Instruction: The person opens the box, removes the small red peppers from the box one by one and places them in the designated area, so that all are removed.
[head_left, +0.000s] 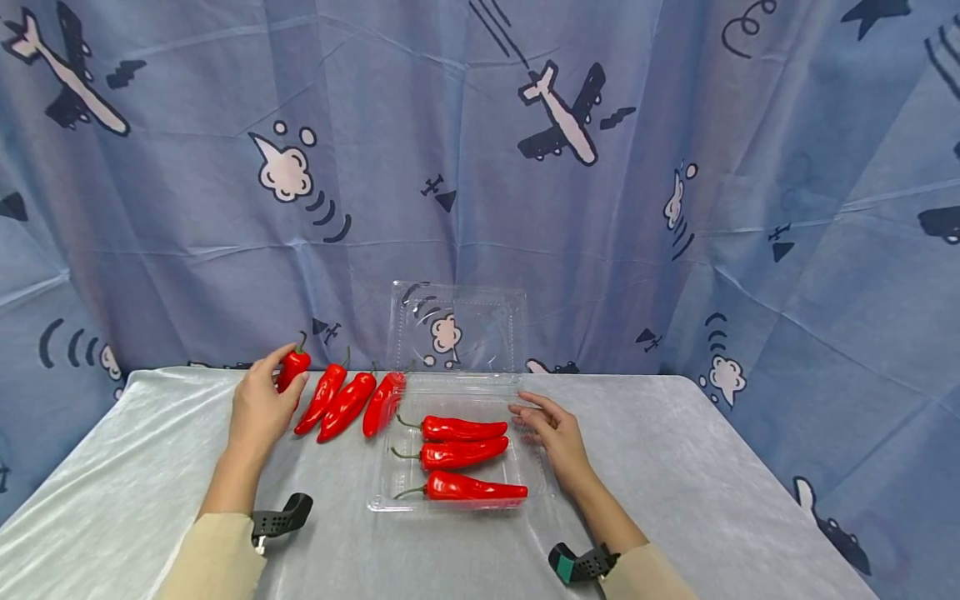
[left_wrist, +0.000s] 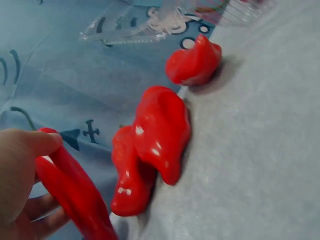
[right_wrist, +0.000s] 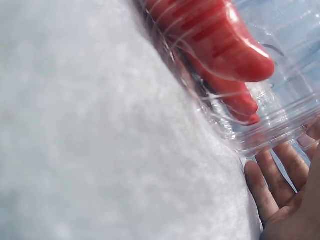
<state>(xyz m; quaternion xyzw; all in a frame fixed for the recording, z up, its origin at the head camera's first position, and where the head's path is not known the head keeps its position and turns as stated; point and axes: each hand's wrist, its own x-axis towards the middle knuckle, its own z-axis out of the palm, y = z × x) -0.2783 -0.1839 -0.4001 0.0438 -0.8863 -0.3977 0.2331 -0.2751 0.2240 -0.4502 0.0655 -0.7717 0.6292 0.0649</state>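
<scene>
Left hand [head_left: 262, 398]: I've got thumb and fingers pinched round one red pepper [head_left: 295, 367], stem up.
Right hand [head_left: 555, 437]: fingers loosely extended at the right side of the clear container [head_left: 450, 403], gripping nothing I can see.
Loose peppers [head_left: 347, 407]: three, between left hand and container.
Container: lid [head_left: 487, 329] upright, three peppers [head_left: 463, 455] lying crosswise inside.

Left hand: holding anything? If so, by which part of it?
The left hand grips a red pepper by the stem end of its body, the green stem sticking out free.
</scene>
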